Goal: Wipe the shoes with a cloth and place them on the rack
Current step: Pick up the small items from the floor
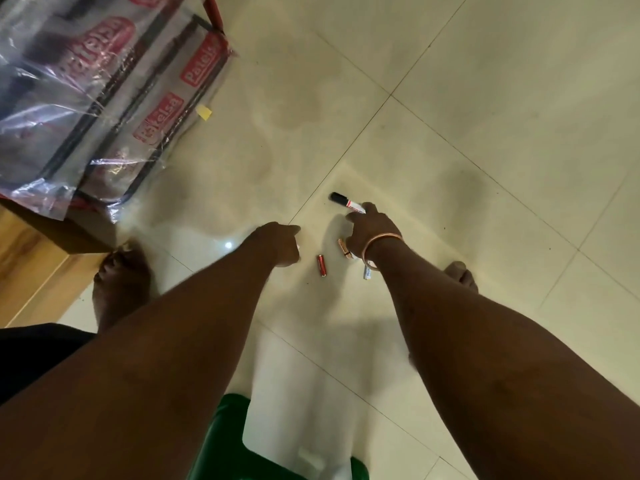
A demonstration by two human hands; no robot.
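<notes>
One rack (104, 81) — wrapped in printed clear plastic, its contents blurred — stands well up-left of the red battery (321, 266). Left hand (277, 242), just left of that battery, has curled fingers; whether it holds anything cannot be told. Up-right of the battery, right hand (374, 225) pinches a marker (347, 202).

Both forearms reach down and forward, bare along their whole visible length. I note the left hand (277, 242) knuckles-up with its fingers curled under; whether it holds anything I cannot tell. The right hand (372, 225) sits slightly farther forward, a bangle (382, 242) round its wrist, thumb and forefinger pinching the near end of a marker (346, 201). The hands are near each other, not touching.
</notes>
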